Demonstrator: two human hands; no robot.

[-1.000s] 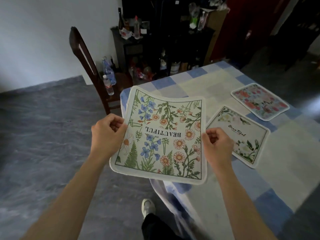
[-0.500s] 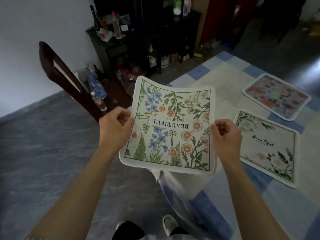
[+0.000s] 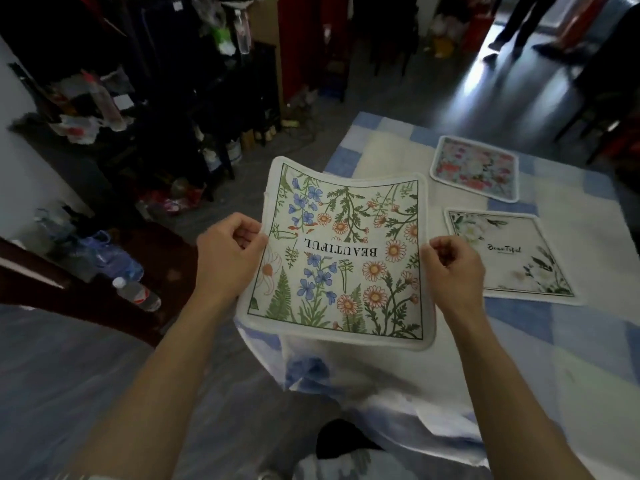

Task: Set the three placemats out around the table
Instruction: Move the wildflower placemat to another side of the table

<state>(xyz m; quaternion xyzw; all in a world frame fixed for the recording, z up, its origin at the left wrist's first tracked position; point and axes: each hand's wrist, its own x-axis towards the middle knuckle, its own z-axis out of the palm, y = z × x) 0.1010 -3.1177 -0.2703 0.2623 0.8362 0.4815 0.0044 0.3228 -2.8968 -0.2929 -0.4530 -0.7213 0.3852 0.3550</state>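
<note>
I hold a wildflower placemat (image 3: 343, 258) printed "BEAUTIFUL", upside down to me, in the air over the table's near left corner. My left hand (image 3: 227, 254) grips its left edge and my right hand (image 3: 453, 268) grips its right edge. A white-flower placemat (image 3: 505, 254) lies flat on the table just right of my right hand. A pink-flower placemat (image 3: 476, 169) lies beyond it, nearer the far edge. The table (image 3: 571, 341) wears a blue-and-cream checked cloth.
A dark wooden chair (image 3: 69, 292) stands at the left with plastic bottles (image 3: 136, 294) on its seat. Cluttered dark shelves (image 3: 156, 98) line the back left. Another person's legs (image 3: 519, 26) show at the far right on the shiny floor.
My view has swung right and closer to the table. The held placemat has shifted toward the table corner, still in both hands. The two laid placemats have not moved.
</note>
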